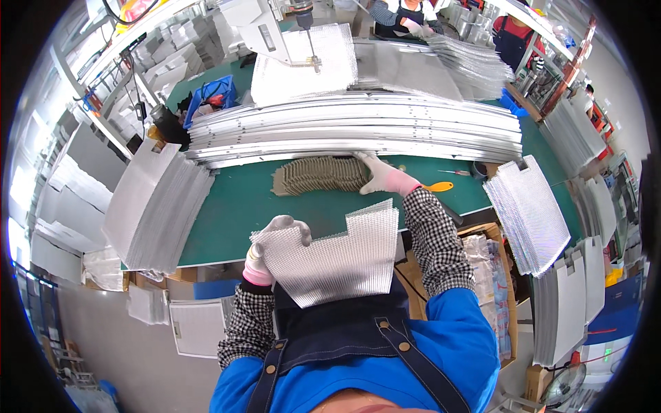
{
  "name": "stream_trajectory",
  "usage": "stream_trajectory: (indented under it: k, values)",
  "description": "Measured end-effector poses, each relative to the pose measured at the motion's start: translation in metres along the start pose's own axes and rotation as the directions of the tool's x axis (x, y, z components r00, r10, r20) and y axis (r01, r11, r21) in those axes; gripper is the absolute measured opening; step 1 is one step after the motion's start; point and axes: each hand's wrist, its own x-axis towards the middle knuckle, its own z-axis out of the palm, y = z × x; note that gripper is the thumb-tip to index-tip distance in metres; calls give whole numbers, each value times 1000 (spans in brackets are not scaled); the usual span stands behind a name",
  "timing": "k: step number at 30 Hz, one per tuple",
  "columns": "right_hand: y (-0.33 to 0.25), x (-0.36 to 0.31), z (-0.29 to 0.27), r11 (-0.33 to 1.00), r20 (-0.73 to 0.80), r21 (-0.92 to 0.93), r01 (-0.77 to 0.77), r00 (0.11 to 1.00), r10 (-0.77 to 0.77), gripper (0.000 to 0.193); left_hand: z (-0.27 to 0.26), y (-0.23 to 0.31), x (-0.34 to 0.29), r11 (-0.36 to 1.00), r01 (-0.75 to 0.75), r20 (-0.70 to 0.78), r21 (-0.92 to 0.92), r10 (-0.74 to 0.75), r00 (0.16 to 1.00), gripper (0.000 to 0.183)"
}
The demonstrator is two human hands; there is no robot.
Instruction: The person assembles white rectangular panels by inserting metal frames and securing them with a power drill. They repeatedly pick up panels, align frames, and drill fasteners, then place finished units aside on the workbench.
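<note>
Setting: factory floor, long green work table (241, 206) w/ metal stock piled on every side.
Left hand (265, 251): gloved, white w/ pink cuff; fingers curled over the top left edge of a silver mesh sheet (337, 258), gripping it. Sheet is held up off the table, just in front of the person's dark apron, stepped notch at its upper right corner.
Right hand (382, 175): gloved, arm stretched fwd across the table; palm down, fingers spread flat, resting on the right end of a row of tan corrugated pieces (320, 175). Not closed round any of them, as far as can be seen.
Tan pieces: lie in a packed row on the green top, just in front of a long stack of silver metal strips (358, 127).
Nearby: orange-handled tool (438, 186) on the table, just right of the right hand.
Left of table: fanned stack of mesh sheets (162, 206) overhanging the edge.
Right of table: another mesh stack (527, 210).
Background: other workers in aprons at the far end, faces not described.
</note>
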Motion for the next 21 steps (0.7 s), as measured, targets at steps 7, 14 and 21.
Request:
stream_trajectory:
  k: [7, 14, 21]
  values:
    - [6, 7, -7, 987, 59, -150, 60, 997, -52, 112, -3, -1, 12, 999, 36, 40, -17, -35, 999, 71]
    - [-21, -20, -21, 964, -127, -238, -121, 988, 92, 86, -26, -3, 14, 996, 31, -138, 86, -19, 990, 103]
    - [-37, -55, -87, 940, -351, 188, -283, 875, 334, 42, -28, 1, 29, 981, 46, -332, 188, 19, 943, 123]
